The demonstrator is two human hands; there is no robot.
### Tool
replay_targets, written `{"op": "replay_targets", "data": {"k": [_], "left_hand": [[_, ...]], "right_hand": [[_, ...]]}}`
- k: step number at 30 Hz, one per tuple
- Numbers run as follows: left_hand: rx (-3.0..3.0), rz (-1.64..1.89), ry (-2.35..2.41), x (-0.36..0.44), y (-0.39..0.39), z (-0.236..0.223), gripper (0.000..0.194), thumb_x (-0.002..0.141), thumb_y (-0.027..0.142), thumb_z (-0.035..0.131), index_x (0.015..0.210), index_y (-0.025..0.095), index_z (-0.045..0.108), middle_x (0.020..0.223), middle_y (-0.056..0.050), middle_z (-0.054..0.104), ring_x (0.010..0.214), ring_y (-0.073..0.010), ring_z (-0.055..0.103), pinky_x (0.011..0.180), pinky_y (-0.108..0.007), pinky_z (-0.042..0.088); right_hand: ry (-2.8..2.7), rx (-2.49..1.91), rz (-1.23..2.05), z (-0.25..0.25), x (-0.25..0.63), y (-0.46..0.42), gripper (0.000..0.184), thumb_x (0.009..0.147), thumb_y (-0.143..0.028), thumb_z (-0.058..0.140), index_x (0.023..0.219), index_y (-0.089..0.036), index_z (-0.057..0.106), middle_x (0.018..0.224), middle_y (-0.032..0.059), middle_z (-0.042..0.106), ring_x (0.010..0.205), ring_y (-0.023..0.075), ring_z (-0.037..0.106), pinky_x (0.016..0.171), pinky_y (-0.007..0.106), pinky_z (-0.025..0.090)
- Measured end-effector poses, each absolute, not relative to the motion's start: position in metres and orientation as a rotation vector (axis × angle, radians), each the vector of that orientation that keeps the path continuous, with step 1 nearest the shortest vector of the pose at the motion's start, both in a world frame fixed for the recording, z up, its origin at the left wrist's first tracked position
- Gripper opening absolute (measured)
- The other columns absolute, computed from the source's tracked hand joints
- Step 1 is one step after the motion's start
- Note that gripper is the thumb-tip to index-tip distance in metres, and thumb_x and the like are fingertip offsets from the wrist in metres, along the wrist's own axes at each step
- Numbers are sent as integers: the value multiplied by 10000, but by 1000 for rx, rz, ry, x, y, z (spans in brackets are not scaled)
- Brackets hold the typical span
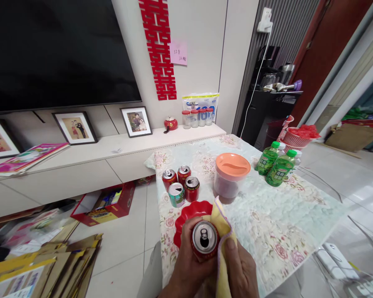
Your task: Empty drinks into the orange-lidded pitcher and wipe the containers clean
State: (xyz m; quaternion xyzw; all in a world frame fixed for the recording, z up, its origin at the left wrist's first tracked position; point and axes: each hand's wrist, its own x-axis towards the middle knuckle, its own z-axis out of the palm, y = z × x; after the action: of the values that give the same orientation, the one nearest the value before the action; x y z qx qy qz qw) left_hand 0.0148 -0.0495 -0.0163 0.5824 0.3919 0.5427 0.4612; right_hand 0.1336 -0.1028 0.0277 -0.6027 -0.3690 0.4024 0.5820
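My left hand point(188, 258) is wrapped round a red drink can point(205, 238), its opened top facing up at me. My right hand point(240, 265) pinches a yellow cloth point(223, 231) with a purple edge and presses it against the can's right side. Under both hands, partly covered, lies a red scalloped dish point(182, 223). Just beyond it stand several opened cans: red ones point(169, 179) and a green one point(176, 194). To their right is a clear tub with an orange lid point(233, 164).
A floral cloth covers the table point(267, 219). Green-capped bottles point(279, 169) stand at its right side, near a pink basket point(298, 138). Behind runs a white cabinet point(161, 142) with framed photos and red-lidded jars point(194, 118). Flattened cardboard point(65, 265) lies on the floor at left.
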Motion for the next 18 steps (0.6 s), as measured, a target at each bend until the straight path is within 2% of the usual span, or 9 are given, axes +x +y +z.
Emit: {"op": "replay_targets", "data": {"k": [5,8,12,16,18], "left_hand": [[1427,1203,940,11,-44,-19,773,707,320,969,1357,271,554,1386,-107,637,1246,-330,680,1073,-460,585],[1415,1133,942,10,-40,-13,757,694,263,972,1341,264,577,1389,-112,656,1256,-347,686,1054,-460,597],[1415,1078,997,11,-36,-7,699,691,242,947,1309,238,621,1328,-124,718,1218,-370,713,1019,-481,611],[1402,1033,1074,11,-35,-1,665,690,251,895,1297,222,626,1297,-122,729,1193,-364,717,1047,-510,594],[1355,998,1091,11,-35,1,677,685,256,872,1310,220,612,1308,-119,720,1204,-357,707,1078,-517,578]], "right_hand": [[-913,-1256,877,21,137,-97,525,1054,-631,521,1297,-224,746,1199,116,780,1179,315,718,1054,402,573],[-1053,-1247,876,18,142,-86,521,1073,-616,496,1355,-234,711,1251,101,757,1154,278,714,1015,359,574],[-1013,-1272,968,12,144,-69,549,1041,-685,520,1259,-223,725,1175,82,752,1057,246,698,974,342,563],[-898,-1297,1066,3,142,-53,567,987,-747,568,932,-201,710,926,64,729,904,239,676,874,351,579],[-889,-1294,1099,0,142,-47,574,982,-748,574,879,-195,690,883,61,720,861,231,668,826,348,579]]}}
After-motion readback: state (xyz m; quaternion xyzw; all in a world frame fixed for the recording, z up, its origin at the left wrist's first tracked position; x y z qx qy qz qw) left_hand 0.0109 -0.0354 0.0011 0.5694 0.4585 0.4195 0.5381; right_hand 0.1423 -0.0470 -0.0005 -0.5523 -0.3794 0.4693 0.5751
